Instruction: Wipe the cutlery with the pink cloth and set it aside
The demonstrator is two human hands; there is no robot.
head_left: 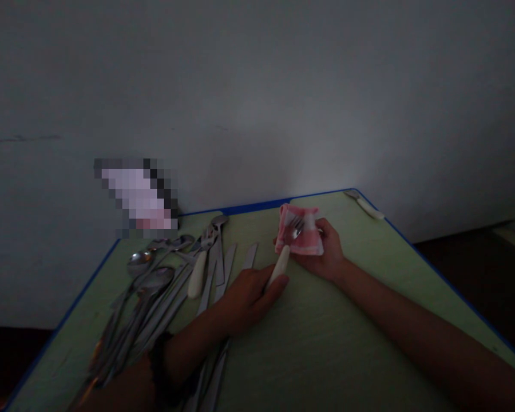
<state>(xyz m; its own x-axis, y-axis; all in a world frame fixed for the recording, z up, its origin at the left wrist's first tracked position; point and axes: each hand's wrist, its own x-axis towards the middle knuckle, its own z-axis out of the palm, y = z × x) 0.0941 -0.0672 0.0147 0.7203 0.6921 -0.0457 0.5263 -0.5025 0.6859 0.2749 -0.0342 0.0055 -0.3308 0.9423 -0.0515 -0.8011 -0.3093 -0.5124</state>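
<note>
A white-handled fork (285, 253) is held above the middle of the desk (347, 332), its metal head pointing away from the person and lying against a pink-and-white checked cloth (311, 240). The left hand (253, 292) grips the fork by its handle, the thumb along the near side, while the right hand (327, 252) is closed around the cloth, holding it from behind and below; some of its fingers are hidden. A dark, fuzzy band (158, 366) circles the left wrist. Just beside and beneath the left forearm, table knives (228, 266) lie lengthwise, some partly covered by the arm. Further left is a loose heap of metal spoons (157, 279) and other cutlery, with a second white-handled fork (197, 273) on its right side. Well apart, at the far right corner, lies another white-handled utensil (367, 207), its metal head too dim to identify. The desk is pale green with a blue edge, and a grey wall (257, 103) rises behind it. Pixelation obscures an object at the far left corner.
</note>
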